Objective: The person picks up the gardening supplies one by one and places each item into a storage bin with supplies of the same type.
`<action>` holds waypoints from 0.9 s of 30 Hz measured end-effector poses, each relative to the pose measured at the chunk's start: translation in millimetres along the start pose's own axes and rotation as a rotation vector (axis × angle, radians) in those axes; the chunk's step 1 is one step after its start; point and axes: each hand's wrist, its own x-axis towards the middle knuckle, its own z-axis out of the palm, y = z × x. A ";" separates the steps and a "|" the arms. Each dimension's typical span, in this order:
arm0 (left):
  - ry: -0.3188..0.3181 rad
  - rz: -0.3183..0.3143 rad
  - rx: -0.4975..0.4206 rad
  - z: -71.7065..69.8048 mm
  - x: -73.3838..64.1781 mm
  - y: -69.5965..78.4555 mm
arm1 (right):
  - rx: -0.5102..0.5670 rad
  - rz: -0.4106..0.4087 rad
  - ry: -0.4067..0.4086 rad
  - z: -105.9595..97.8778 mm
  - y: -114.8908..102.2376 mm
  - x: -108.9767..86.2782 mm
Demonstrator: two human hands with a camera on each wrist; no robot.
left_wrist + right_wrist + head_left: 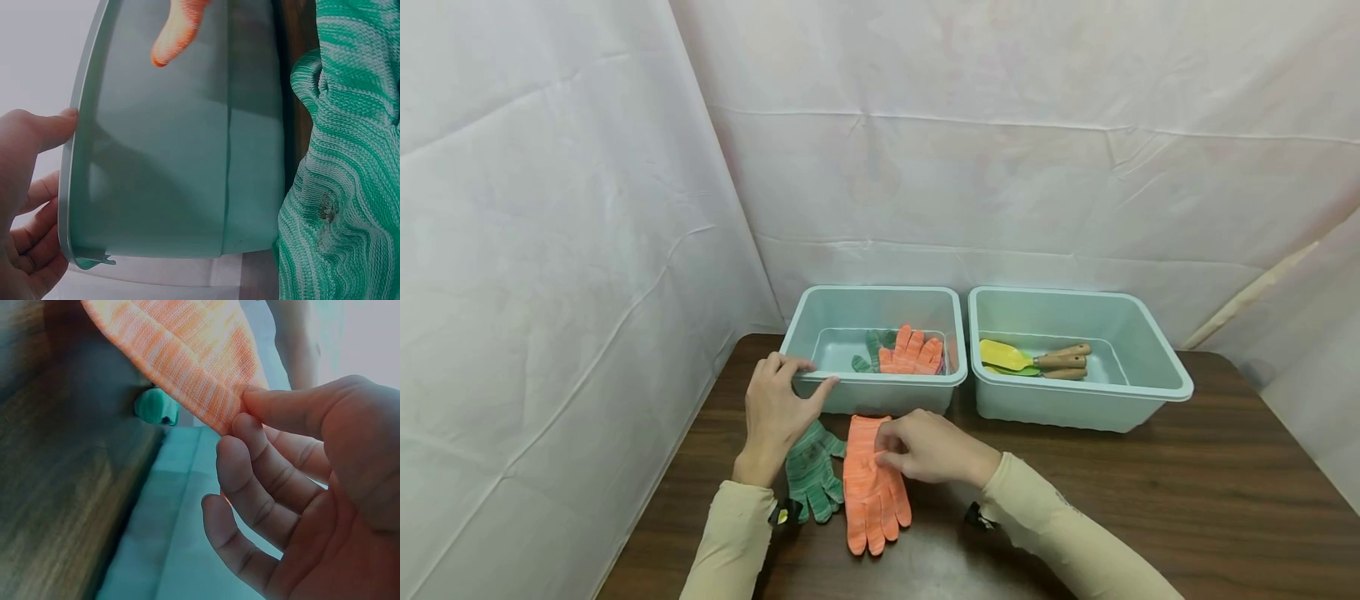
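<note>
My left hand (775,412) grips the front rim of the left pale green bin (887,396); in the left wrist view the thumb lies over the rim and the other fingers are behind it. My right hand (936,450) pinches an orange knitted glove (868,496) between thumb and fingertips, near its cuff in the right wrist view. The orange glove's fingers point toward the table's front edge. Left of it is a green striped glove (811,475), which shows a dark spot in the left wrist view (350,175).
Inside the left bin are another orange glove (912,354) and a green glove (867,357). The right bin (1075,408) holds a yellow trowel (1007,356) and other wooden-handled tools (1063,374). Both bins stand at the back of the dark wooden table (1210,475), before white cloth walls (1037,183).
</note>
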 end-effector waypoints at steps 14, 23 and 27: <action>-0.012 -0.003 0.005 -0.2 -0.4 -0.1 | 0.014 -0.017 0.035 -16.6 -10.4 -0.9; -0.011 -0.002 0.005 -0.6 -1.1 0.5 | -0.006 -0.046 0.049 -27.6 -18.0 1.0; -0.004 -0.001 0.004 -0.5 -0.6 -0.2 | -0.019 -0.049 0.058 -31.4 -20.0 1.8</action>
